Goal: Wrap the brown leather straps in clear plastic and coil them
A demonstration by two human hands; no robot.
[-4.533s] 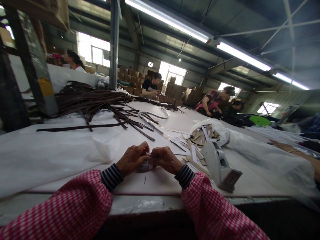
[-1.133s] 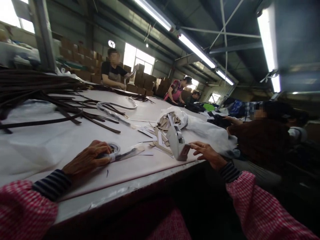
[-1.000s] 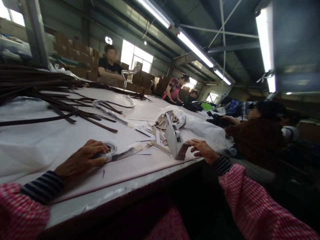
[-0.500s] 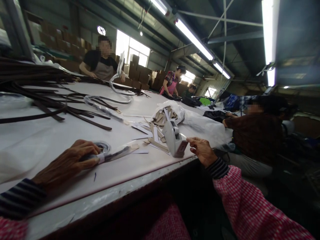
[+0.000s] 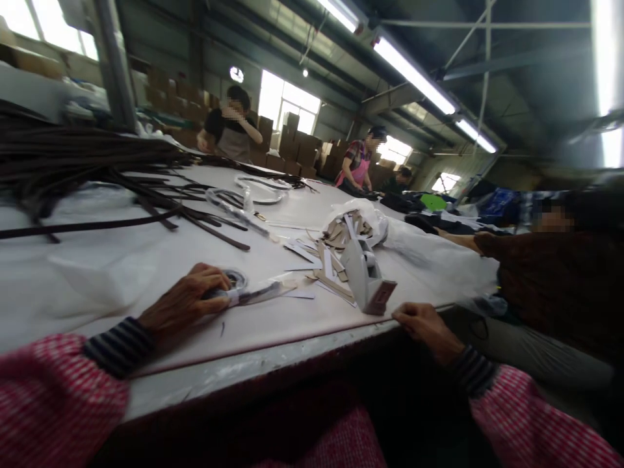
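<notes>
My left hand (image 5: 188, 298) is closed on a rolled-up belt (image 5: 238, 281) in a clear plastic sleeve, pressed to the table. The sleeve's flat end points right, toward loose strips. My right hand (image 5: 429, 326) is at the table's front edge, thumb and fingers pinched together. Whatever lies between those fingertips is too small to make out. Just left of them stands a grey tape dispenser (image 5: 361, 281), its cutter end toward that hand.
Paper and tan strips (image 5: 334, 268) spill from a plastic bag (image 5: 377, 221) behind the dispenser. Dark belts (image 5: 97, 156) are heaped at left, near another sleeved belt (image 5: 238, 211). Co-workers stand across the white table (image 5: 273, 322); another person (image 5: 560, 273) sits close on the right.
My right hand has moved from the dispenser's cutter end down to the table edge beside it. My left hand still holds the rolled belt. The view has swung left.
</notes>
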